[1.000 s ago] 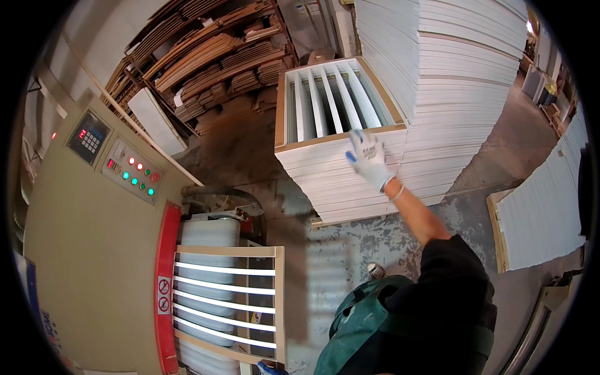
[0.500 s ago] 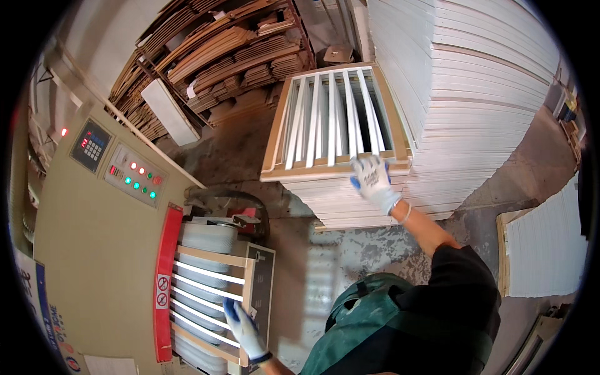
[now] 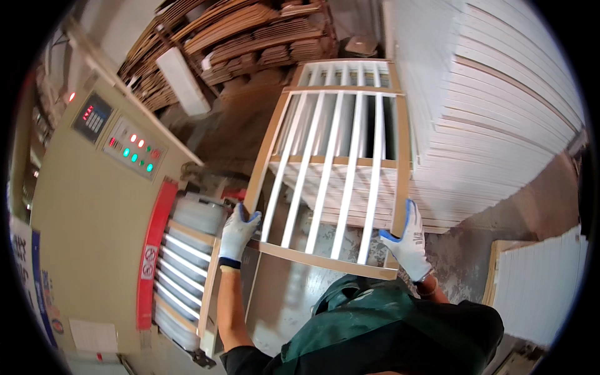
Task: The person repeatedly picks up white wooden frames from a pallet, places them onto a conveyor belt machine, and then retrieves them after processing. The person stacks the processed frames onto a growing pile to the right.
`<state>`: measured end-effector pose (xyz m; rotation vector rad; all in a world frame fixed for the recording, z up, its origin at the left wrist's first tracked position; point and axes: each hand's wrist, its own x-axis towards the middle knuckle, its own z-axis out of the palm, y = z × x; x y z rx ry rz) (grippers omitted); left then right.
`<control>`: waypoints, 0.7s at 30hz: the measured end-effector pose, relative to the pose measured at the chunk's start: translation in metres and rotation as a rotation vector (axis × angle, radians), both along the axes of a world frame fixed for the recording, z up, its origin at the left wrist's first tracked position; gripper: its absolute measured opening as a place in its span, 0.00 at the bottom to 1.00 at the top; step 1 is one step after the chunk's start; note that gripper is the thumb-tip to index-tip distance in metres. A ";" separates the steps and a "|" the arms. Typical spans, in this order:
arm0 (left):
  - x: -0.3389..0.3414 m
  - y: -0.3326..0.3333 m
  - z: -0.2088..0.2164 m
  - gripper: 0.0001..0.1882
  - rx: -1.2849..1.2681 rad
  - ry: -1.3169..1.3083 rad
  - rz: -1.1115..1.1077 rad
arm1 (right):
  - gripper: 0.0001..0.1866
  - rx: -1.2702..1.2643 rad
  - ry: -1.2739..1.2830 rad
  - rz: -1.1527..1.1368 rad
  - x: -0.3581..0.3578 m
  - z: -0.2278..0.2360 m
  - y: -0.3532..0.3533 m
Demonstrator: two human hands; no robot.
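A rectangular slatted frame (image 3: pixel 325 259) with tan edges and white bars is held tilted in front of me. Its far end overlaps the stack of similar frames (image 3: pixel 340 67), and its near end hangs over the floor close to my body. Gripping its left rail near the front corner is my gloved left hand (image 3: pixel 236 236). My gloved right hand (image 3: pixel 410 245) is closed around the right rail, thumb on the inner side. To the left, another slatted frame (image 3: pixel 210 284) lies on the grey rollers (image 3: pixel 199 214) of a machine.
The beige machine (image 3: pixel 81 231) at left has a lit control panel (image 3: pixel 135 145) and a red guard bar (image 3: pixel 156 250). Tall stacks of white panels (image 3: pixel 494 125) rise at right, with a lower stack (image 3: pixel 537 281) nearer. Brown boards (image 3: pixel 269 44) fill a rack behind.
The slatted frame has been pulled off the stack toward me. My left hand has left the frame at the machine and taken its left rail; my right hand has come nearer, gripping the right rail.
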<state>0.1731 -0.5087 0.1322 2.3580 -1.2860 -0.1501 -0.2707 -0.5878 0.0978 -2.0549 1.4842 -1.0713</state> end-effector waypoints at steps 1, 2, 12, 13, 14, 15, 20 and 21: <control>-0.001 0.005 -0.002 0.31 0.075 0.066 -0.014 | 0.49 0.132 -0.238 0.026 -0.001 -0.016 0.000; -0.007 0.013 -0.005 0.25 0.095 0.088 0.008 | 0.49 0.215 -0.364 0.021 -0.001 -0.025 0.002; -0.094 0.181 -0.028 0.21 0.010 0.367 0.413 | 0.31 0.500 -0.394 0.244 0.007 -0.041 -0.025; -0.100 0.201 -0.034 0.21 -0.025 0.418 0.479 | 0.30 0.523 -0.378 0.315 0.018 -0.044 -0.029; -0.106 0.221 -0.040 0.21 -0.046 0.432 0.553 | 0.30 0.546 -0.360 0.379 0.028 -0.042 -0.030; -0.114 0.241 -0.044 0.21 -0.064 0.441 0.630 | 0.29 0.587 -0.340 0.412 0.045 -0.028 -0.025; -0.154 0.333 -0.040 0.20 -0.163 0.533 0.955 | 0.29 0.623 -0.153 0.702 0.124 -0.027 -0.006; -0.162 0.349 -0.039 0.19 -0.189 0.524 1.003 | 0.30 0.658 -0.154 0.781 0.142 -0.026 0.001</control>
